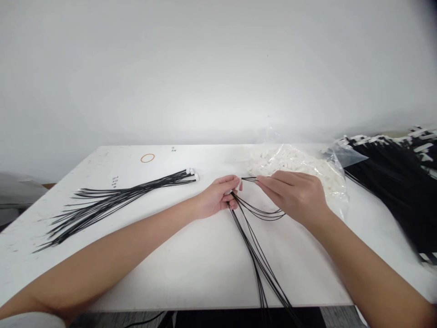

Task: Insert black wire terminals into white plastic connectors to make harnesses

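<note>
Near the middle of the table, my left hand (221, 195) pinches a small white connector (238, 183) between thumb and fingers. It also grips more white connectors below, from which several black wires (252, 241) hang down over the table's front edge. My right hand (293, 193) is closed, its thumb and fingertips pinching thin black wires (250, 179) that run left into the white connector. A loop of black wires (261, 212) curves from the left hand to beneath the right hand. The exact grip behind the fingers is hidden.
A bundle of black wires (133, 193) with white connectors lies at left. An orange rubber band (147, 158) rests behind it. Behind my right hand is a clear bag (290, 157) of small white pieces. A large pile of black wires (389, 182) covers the right side. A wall stands behind.
</note>
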Motion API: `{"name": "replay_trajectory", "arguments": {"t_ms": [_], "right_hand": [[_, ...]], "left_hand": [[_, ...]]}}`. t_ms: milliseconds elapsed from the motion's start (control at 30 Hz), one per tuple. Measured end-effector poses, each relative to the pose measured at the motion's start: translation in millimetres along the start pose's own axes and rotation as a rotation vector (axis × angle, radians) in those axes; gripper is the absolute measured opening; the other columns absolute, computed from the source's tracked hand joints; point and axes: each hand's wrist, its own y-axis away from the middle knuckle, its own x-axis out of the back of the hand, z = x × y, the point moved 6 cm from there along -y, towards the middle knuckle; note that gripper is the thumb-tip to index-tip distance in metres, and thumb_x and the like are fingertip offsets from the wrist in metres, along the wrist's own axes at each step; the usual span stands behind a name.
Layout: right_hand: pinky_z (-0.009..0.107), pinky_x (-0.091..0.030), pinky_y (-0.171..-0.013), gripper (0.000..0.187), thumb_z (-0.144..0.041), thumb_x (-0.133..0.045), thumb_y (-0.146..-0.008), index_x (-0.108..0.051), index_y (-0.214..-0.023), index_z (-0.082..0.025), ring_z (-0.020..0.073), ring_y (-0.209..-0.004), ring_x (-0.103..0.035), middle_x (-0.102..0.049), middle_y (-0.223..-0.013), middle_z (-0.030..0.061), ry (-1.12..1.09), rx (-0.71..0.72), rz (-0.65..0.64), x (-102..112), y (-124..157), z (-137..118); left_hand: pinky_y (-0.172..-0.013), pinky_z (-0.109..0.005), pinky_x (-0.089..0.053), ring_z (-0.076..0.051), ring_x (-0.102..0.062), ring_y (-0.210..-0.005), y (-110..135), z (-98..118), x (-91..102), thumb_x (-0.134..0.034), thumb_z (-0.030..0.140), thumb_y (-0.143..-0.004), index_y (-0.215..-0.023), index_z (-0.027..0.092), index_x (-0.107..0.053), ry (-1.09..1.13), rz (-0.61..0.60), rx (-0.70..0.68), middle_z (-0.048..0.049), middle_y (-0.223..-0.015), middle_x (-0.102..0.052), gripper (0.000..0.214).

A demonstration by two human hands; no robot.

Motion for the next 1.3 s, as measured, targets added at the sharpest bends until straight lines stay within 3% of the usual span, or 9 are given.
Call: {"name": "replay_trajectory", "arguments": {"t_ms": [167, 633, 800, 900, 1000, 1133, 1200, 1300], "right_hand": [[0.023, -0.027, -0.049, 0.014, -0.016, -0.054, -0.079, -0.064, -0.084, -0.025, 0.0063, -0.050, -0.035, -0.052, -0.055, -0.0043, 0.050, 0.093, 0.033, -4, 0, -12], [0.024, -0.027, -0.051, 0.012, -0.015, -0.053, -0.079, -0.062, -0.080, -0.023, 0.0065, -0.050, -0.036, -0.052, -0.055, -0.0048, 0.002, 0.077, 0.057, -11, 1, -15], [0.027, -0.035, -0.062, 0.020, -0.014, -0.058, -0.076, -0.060, -0.092, -0.026, 0.0120, -0.071, -0.050, -0.062, -0.080, -0.0014, 0.046, 0.080, 0.110, 0, -5, -15], [0.027, -0.038, -0.064, 0.023, -0.013, -0.058, -0.075, -0.057, -0.095, -0.024, 0.0124, -0.073, -0.051, -0.061, -0.082, 0.0007, -0.075, 0.115, 0.129, 10, -6, -19], [0.022, -0.034, -0.050, 0.012, -0.012, -0.052, -0.077, -0.058, -0.083, -0.020, 0.0070, -0.055, -0.044, -0.055, -0.066, -0.0019, -0.289, 0.181, -0.023, 12, -4, -29], [0.022, -0.025, -0.043, 0.014, -0.015, -0.046, -0.076, -0.058, -0.069, -0.019, 0.0056, -0.044, -0.031, -0.043, -0.049, -0.0052, -0.488, 0.138, -0.368, -1, 1, -35], [0.022, -0.025, -0.044, 0.016, -0.016, -0.046, -0.076, -0.059, -0.067, -0.019, 0.0055, -0.043, -0.031, -0.041, -0.046, -0.0053, -0.525, 0.117, -0.497, -7, 3, -37], [0.022, -0.025, -0.046, 0.018, -0.018, -0.045, -0.080, -0.061, -0.071, -0.018, 0.0066, -0.044, -0.039, -0.048, -0.048, -0.0033, -0.462, 0.082, -0.557, -13, 3, -34]], "left_hand": [[-0.050, -0.019, -0.040, -0.004, -0.022, -0.042, 2, 1, -3.4, -0.052, 0.039, -0.080, -0.073, 0.016, -0.052, -0.023, -0.043, 0.001, 0.0079, -0.048, -0.020, 0.023], [-0.051, -0.020, -0.041, -0.004, -0.021, -0.042, 3, 1, -3.8, -0.054, 0.036, -0.079, -0.072, 0.016, -0.051, 0.011, -0.061, 0.010, 0.0079, -0.049, -0.024, 0.021], [-0.052, -0.020, -0.040, -0.005, -0.030, -0.042, 0, 0, 0.0, -0.054, 0.037, -0.079, -0.074, 0.017, -0.052, 0.057, -0.034, 0.015, 0.0080, -0.046, -0.020, 0.022], [-0.050, -0.019, -0.039, -0.007, -0.036, -0.043, -1, 0, 3.4, -0.054, 0.038, -0.078, -0.075, 0.017, -0.052, 0.121, -0.009, 0.012, 0.0078, -0.045, -0.020, 0.021], [-0.049, -0.019, -0.037, -0.008, -0.037, -0.044, -3, 0, 4.7, -0.055, 0.039, -0.077, -0.075, 0.017, -0.052, 0.163, -0.006, 0.014, 0.0079, -0.044, -0.019, 0.022], [-0.049, -0.019, -0.037, -0.008, -0.037, -0.044, -3, -1, 5.8, -0.054, 0.040, -0.078, -0.075, 0.018, -0.052, 0.168, 0.007, 0.005, 0.0079, -0.043, -0.020, 0.022], [-0.049, -0.019, -0.037, -0.008, -0.037, -0.045, -3, 0, 5.6, -0.054, 0.040, -0.078, -0.075, 0.018, -0.052, 0.170, 0.004, 0.002, 0.0077, -0.044, -0.020, 0.022], [-0.049, -0.019, -0.037, -0.008, -0.037, -0.044, -3, -1, 5.0, -0.055, 0.039, -0.077, -0.075, 0.018, -0.052, 0.173, -0.001, 0.012, 0.0078, -0.044, -0.021, 0.022]]}}
